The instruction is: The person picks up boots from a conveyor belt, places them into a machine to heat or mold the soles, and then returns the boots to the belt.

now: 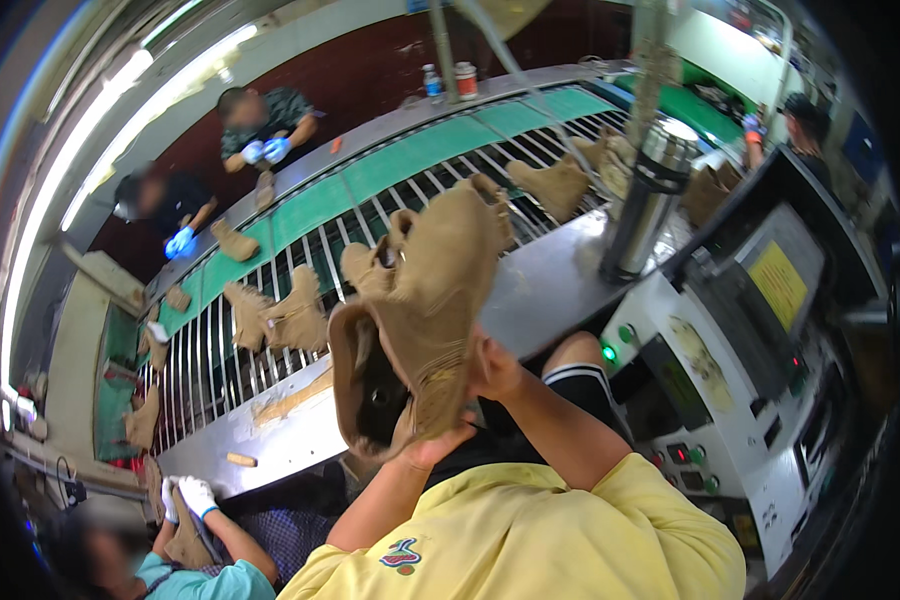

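Observation:
A tan suede boot (450,255) is held up in front of my chest, its toe pointing away and its dark open shaft facing left and towards me. My left hand (435,444) grips the boot low, by the shaft end. My right hand (493,369) holds its right side, with the fingers partly hidden behind it. Just beyond, more tan boots (360,262) are partly covered by the held one. A metal-edged bench (547,289) runs under and past the boot.
A roller conveyor with a green belt (307,206) carries several tan boots (300,311). A steel flask (649,202) stands on the bench at right, beside a machine control panel (682,397). Gloved co-workers sit across and at lower left, one holding a boot piece (187,536).

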Tool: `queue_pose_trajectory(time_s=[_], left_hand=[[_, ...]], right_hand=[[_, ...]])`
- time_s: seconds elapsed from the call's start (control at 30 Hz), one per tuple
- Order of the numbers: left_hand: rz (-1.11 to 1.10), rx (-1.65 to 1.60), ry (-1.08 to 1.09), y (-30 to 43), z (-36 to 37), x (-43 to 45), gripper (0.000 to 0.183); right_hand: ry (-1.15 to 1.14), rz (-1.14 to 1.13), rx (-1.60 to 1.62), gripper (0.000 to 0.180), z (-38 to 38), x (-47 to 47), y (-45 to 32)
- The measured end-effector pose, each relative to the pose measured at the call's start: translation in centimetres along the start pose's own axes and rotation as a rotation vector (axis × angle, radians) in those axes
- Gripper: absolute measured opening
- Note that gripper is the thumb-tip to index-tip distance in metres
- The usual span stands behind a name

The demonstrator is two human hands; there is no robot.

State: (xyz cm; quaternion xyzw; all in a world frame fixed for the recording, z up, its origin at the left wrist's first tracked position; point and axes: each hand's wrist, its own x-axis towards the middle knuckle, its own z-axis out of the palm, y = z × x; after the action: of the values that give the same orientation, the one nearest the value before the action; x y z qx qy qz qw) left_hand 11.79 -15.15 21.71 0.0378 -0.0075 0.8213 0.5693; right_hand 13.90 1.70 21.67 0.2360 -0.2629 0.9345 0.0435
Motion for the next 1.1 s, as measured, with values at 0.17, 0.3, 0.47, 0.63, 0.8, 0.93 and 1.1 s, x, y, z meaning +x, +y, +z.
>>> queue_pose_trajectory(time_s=[0.17, 0.3, 0.47, 0.63, 0.8, 0.93, 1.1], left_hand=[[-0.210, 1.249, 0.206, -4.6, -3.6, 3.8, 0.020], [-0.065, 1.171, -0.078, -7.2, 0.6, 5.2, 0.015], [-0.177, 2.012, -0.404, -13.5, 5.3, 9.8, 0.015], [-0.041, 2.021, -0.655, -19.8, 6.0, 12.3, 0.024], [-0.502, 1.508, -0.628, -23.8, 1.8, 14.2, 0.053], [-0.487, 1.637, -0.609, -28.0, 1.3, 14.7, 0.035], [-0.244, 1.769, -0.510, -28.9, -3.1, 17.9, 0.010]], right_hand=[[0.281, -0.339, -0.066, 0.062, -1.4, -11.5, -7.7], [0.804, -0.394, -0.354, 0.072, 0.4, -23.8, -12.4], [1.026, -0.523, -0.557, 0.075, 6.3, -31.1, -14.0], [1.081, -0.437, -0.834, 0.103, 10.4, -34.7, -15.5], [1.064, -0.560, -1.338, 0.133, 14.4, -36.2, -18.5], [1.255, -0.644, -1.437, 0.135, 15.9, -39.5, -19.8], [1.524, -0.892, -1.380, 0.131, 19.6, -42.1, -25.7]])
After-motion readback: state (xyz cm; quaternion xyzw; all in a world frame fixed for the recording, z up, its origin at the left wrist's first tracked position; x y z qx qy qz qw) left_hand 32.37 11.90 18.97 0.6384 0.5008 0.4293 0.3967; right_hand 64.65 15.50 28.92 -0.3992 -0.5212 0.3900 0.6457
